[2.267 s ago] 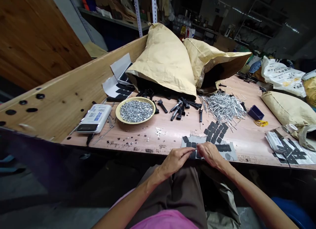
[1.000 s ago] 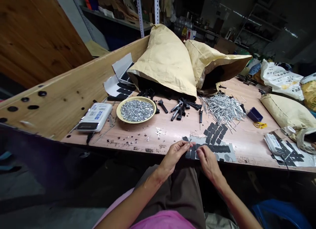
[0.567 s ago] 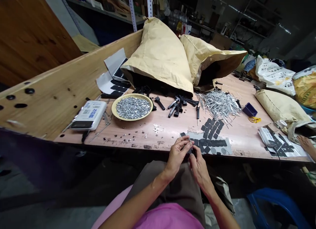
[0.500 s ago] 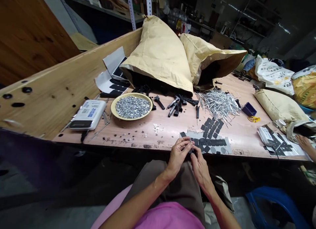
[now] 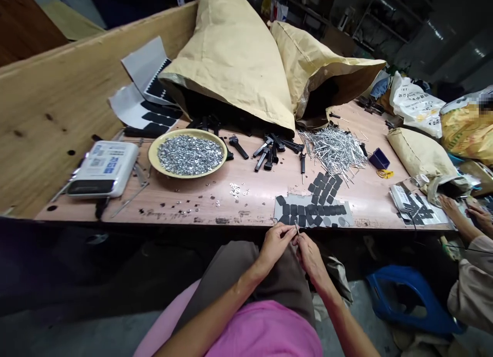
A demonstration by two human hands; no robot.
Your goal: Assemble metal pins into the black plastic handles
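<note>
Just off the table's front edge, my left hand (image 5: 276, 246) and my right hand (image 5: 311, 257) meet above my lap, both closed. A short thin metal rod (image 5: 296, 226) stands up between their fingertips, and the left thumb and forefinger pinch at it. The right fingers curl round its lower end; what else they hold is hidden. Right behind my hands, small black rounded pads (image 5: 323, 210) lie in rows on a grey backing sheet (image 5: 278, 205). Farther back is a heap of thin metal rods (image 5: 335, 149), with black plastic parts (image 5: 271, 151) to its left.
A yellow bowl (image 5: 152, 164) of small metal washers stands left, beside a white box-shaped device (image 5: 103, 167). Loose washers (image 5: 235, 190) lie on the table (image 5: 254, 213). Large paper sacks (image 5: 239, 54) stand behind. A co-worker's hands (image 5: 456, 215) are at far right, above a blue stool (image 5: 408, 300).
The view has shifted down and right, bringing more of the co-worker into sight. My hands stay together; the metal rod now shows between the fingertips, and the dark piece below them is hidden.
</note>
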